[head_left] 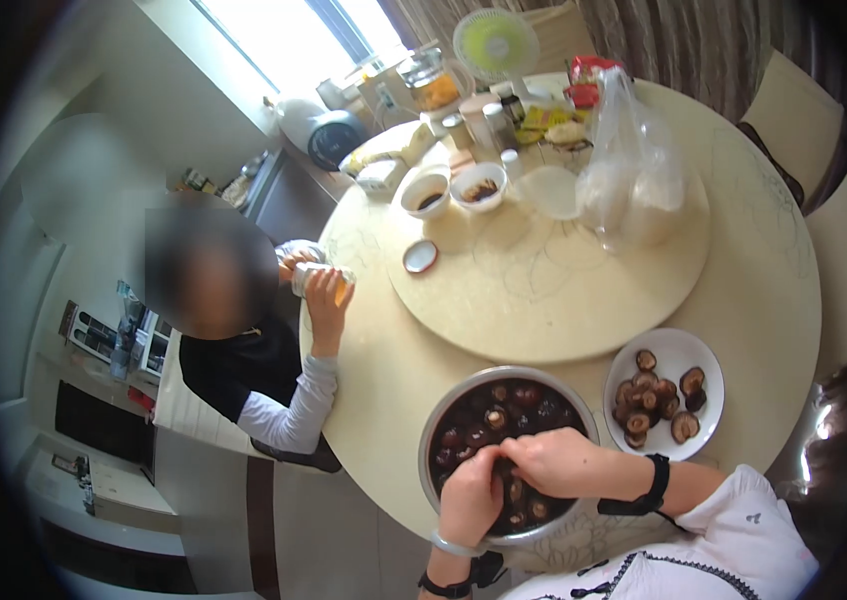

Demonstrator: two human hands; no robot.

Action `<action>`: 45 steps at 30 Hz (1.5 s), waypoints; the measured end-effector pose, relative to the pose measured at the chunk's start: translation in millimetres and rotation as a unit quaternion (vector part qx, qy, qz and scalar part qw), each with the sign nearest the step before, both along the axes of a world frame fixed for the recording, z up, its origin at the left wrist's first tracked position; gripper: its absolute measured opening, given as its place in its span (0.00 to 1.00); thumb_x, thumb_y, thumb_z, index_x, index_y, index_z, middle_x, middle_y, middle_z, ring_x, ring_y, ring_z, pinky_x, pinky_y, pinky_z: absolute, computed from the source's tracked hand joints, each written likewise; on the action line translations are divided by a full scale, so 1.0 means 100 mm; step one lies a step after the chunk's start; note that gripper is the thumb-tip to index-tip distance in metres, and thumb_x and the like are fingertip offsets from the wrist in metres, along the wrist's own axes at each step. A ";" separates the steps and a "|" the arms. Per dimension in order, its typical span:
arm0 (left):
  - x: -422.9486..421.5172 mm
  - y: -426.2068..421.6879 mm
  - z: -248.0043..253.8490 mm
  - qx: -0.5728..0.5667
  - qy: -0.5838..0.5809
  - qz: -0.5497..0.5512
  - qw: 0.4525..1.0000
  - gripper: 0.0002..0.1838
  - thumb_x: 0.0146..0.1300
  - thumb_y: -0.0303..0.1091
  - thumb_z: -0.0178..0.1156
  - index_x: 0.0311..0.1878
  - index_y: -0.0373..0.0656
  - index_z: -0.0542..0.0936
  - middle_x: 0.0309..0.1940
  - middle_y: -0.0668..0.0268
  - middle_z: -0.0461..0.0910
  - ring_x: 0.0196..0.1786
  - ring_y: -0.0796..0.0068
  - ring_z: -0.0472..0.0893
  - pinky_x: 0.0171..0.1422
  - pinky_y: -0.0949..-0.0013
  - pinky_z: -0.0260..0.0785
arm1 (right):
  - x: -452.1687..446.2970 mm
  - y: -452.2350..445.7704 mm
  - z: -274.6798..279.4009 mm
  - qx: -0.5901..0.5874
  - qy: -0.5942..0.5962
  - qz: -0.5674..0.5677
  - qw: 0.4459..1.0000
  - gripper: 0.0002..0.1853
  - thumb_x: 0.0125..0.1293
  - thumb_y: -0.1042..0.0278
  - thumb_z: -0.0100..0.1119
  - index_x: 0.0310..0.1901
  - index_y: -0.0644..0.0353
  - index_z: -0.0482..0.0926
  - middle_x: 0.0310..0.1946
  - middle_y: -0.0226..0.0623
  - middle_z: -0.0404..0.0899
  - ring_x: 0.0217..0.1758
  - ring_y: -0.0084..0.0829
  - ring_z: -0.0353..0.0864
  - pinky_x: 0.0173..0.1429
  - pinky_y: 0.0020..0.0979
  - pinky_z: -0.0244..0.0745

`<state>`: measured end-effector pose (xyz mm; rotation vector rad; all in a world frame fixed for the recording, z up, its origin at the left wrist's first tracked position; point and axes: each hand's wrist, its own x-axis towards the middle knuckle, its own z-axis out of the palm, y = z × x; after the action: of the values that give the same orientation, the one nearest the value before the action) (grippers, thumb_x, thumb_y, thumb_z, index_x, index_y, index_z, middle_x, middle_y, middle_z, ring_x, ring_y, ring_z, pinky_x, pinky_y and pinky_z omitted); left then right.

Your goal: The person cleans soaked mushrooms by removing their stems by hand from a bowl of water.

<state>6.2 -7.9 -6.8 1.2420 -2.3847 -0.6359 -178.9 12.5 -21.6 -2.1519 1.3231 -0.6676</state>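
A metal bowl holds dark water with several shiitake mushrooms floating in it. Over its near half, my left hand and my right hand meet with their fingers closed together at the tips. Whatever they pinch is hidden behind the fingers. To the right of the bowl, a white plate carries a small pile of shiitake mushrooms, brown and wet-looking, some lying apart from the rest.
A person at the left holds a jar. On the turntable are a jar lid, two small bowls with dark sauce, bottles, and a plastic bag. A green fan stands behind.
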 end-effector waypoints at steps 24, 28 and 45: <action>-0.03 0.15 0.12 0.051 0.140 0.048 0.988 0.07 0.57 0.26 0.66 0.40 0.38 0.82 0.29 0.57 0.82 0.30 0.63 0.84 0.37 0.64 0.77 | -0.08 -0.08 0.03 0.042 -0.070 0.016 0.996 0.11 0.59 0.59 0.63 0.39 0.54 0.79 0.27 0.42 0.84 0.33 0.48 0.85 0.37 0.46 0.80; -0.05 0.14 0.19 0.019 0.118 0.027 0.993 0.08 0.55 0.25 0.64 0.40 0.39 0.83 0.29 0.55 0.82 0.31 0.61 0.84 0.37 0.63 0.77 | -0.06 -0.09 -0.02 0.084 -0.106 0.038 0.990 0.09 0.60 0.61 0.62 0.37 0.56 0.79 0.26 0.43 0.83 0.32 0.49 0.85 0.37 0.45 0.80; 0.05 0.04 -0.12 -0.002 0.099 -0.016 0.995 0.13 0.61 0.29 0.62 0.48 0.39 0.78 0.38 0.53 0.83 0.41 0.51 0.84 0.45 0.58 0.78 | -0.02 -0.02 0.10 -0.064 0.005 -0.046 0.997 0.09 0.54 0.62 0.65 0.35 0.56 0.85 0.26 0.37 0.83 0.31 0.41 0.85 0.37 0.38 0.82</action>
<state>11.1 -4.4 -18.9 1.0865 -2.2441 -0.7275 -181.2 10.6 -11.5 -2.2068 1.4277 -0.7988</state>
